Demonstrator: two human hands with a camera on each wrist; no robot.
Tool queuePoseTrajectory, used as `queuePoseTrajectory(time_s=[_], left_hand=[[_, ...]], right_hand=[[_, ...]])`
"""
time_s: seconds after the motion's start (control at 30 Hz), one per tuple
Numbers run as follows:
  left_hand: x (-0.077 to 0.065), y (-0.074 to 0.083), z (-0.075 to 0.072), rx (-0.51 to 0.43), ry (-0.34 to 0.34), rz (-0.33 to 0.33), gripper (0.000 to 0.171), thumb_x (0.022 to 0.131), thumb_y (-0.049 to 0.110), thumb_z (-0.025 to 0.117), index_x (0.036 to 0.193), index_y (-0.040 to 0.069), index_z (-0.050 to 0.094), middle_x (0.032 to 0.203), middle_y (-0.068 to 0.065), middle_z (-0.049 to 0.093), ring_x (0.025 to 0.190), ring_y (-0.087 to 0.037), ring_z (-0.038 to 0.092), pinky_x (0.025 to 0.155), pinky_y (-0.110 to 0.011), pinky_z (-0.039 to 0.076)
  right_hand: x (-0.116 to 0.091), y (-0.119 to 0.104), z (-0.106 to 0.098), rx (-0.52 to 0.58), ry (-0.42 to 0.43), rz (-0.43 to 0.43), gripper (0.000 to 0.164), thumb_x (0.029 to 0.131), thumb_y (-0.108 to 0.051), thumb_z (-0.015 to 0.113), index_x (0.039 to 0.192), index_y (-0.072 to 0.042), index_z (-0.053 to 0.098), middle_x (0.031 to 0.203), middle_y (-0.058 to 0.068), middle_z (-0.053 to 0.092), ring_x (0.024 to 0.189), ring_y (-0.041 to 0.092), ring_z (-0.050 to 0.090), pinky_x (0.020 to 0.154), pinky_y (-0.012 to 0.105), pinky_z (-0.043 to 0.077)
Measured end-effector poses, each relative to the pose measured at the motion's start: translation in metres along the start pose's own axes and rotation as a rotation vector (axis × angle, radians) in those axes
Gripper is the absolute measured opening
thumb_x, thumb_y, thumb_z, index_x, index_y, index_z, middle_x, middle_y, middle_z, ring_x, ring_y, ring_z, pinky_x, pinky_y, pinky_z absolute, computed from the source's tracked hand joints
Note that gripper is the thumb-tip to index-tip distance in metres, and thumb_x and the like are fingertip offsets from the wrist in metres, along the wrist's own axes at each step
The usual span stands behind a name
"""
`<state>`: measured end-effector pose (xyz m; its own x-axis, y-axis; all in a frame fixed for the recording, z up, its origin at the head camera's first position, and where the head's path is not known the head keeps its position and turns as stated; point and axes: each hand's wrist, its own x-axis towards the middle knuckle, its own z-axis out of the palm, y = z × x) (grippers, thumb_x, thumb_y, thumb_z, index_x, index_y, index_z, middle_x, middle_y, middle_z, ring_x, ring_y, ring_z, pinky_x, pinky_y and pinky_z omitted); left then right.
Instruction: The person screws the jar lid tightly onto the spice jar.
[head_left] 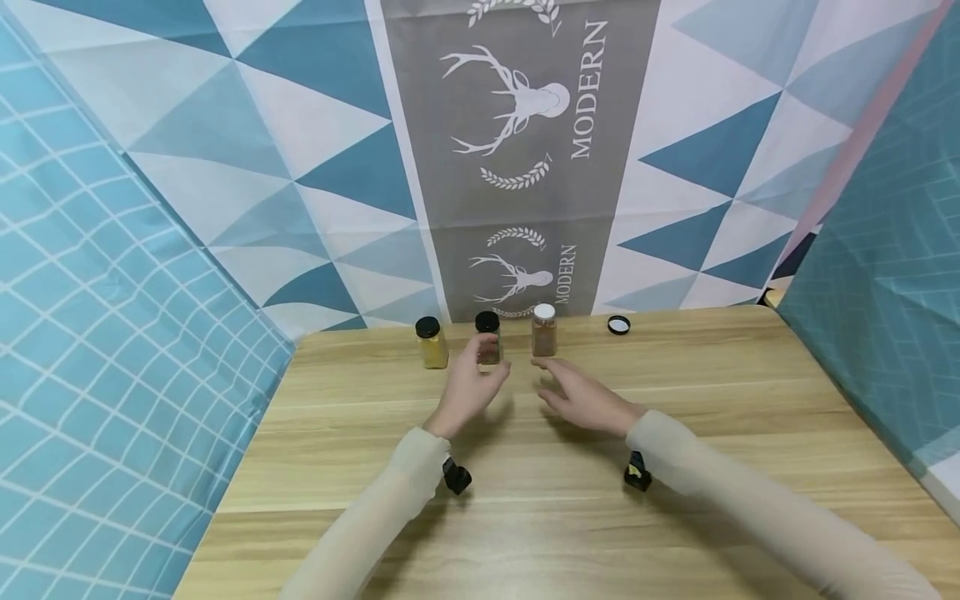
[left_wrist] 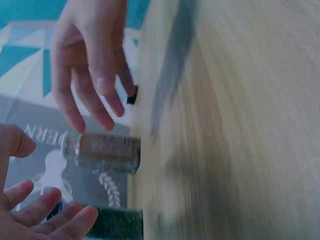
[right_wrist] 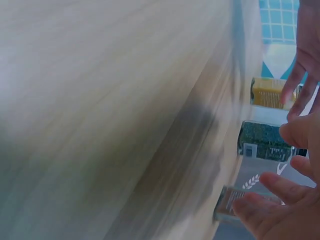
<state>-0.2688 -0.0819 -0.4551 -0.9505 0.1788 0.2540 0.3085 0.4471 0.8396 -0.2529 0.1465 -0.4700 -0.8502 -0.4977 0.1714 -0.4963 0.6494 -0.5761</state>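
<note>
Three glass spice jars stand in a row at the back of the table. The left one is a yellow jar [head_left: 432, 350] with a black lid. A green jar [right_wrist: 262, 135], also black-lidded, stands in the middle, partly hidden behind my left hand [head_left: 468, 390]. On the right is a brown jar [head_left: 544, 335] with a white top. My right hand [head_left: 588, 402] hovers just in front of it, fingers loosely bent and holding nothing. The left hand's fingers are spread near the green jar, with nothing in them. A loose black lid [head_left: 618, 325] lies to the right.
The wooden table [head_left: 525, 533] runs back to a patterned cloth wall [head_left: 517, 100]. Blue tiled cloth [head_left: 112, 333] borders its left side, and a teal cloth [head_left: 885, 275] hangs on the right. Black wrist cameras sit under both sleeves.
</note>
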Motion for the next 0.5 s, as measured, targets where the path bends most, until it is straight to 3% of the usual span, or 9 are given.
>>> queuePoseTrajectory(time_s=[0.23, 0.5], left_hand=[[0.006, 0.015, 0.017, 0.116, -0.089, 0.053, 0.061, 0.098, 0.026, 0.068, 0.152, 0.008, 0.044, 0.150, -0.015, 0.055, 0.133, -0.034, 0.058, 0.103, -0.044, 0.059], [0.019, 0.018, 0.030, 0.138, -0.167, 0.009, 0.074, 0.101, 0.036, 0.063, 0.161, 0.007, 0.030, 0.157, -0.024, 0.045, 0.131, -0.043, 0.059, 0.106, -0.051, 0.056]], right_hand=[[-0.027, 0.007, -0.023, -0.082, -0.025, -0.007, 0.062, 0.101, -0.025, 0.068, 0.154, -0.007, 0.043, 0.153, 0.019, 0.051, 0.135, 0.036, 0.056, 0.112, 0.052, 0.051], [-0.049, 0.017, -0.062, -0.139, -0.055, 0.048, 0.068, 0.100, -0.030, 0.069, 0.156, -0.005, 0.038, 0.155, 0.025, 0.045, 0.141, 0.044, 0.047, 0.112, 0.062, 0.047]])
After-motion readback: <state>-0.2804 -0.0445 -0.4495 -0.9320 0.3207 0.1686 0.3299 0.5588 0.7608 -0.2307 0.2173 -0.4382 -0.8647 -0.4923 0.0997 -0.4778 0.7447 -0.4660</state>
